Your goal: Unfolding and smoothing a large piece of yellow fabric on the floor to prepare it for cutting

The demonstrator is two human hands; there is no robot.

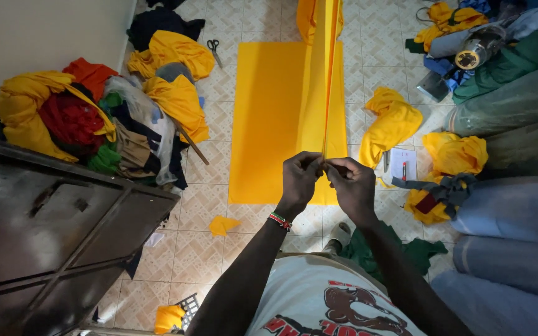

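A long sheet of yellow fabric (269, 118) lies spread on the tiled floor, and one part of it rises in a narrow fold toward me. My left hand (299, 177) and my right hand (351, 183) meet at the near end of that raised fold and pinch its edge between fingers and thumbs. A beaded band sits on my left wrist. The rest of the sheet stays flat on the floor below my hands.
A heap of yellow, red, green and dark cloth (94, 118) lies at the left by a dark metal cabinet (51, 230). Scissors (214, 48) rest on the floor at the back. Yellow pieces (393, 121), rolled fabrics (518, 99) and a notebook (402, 163) lie at the right.
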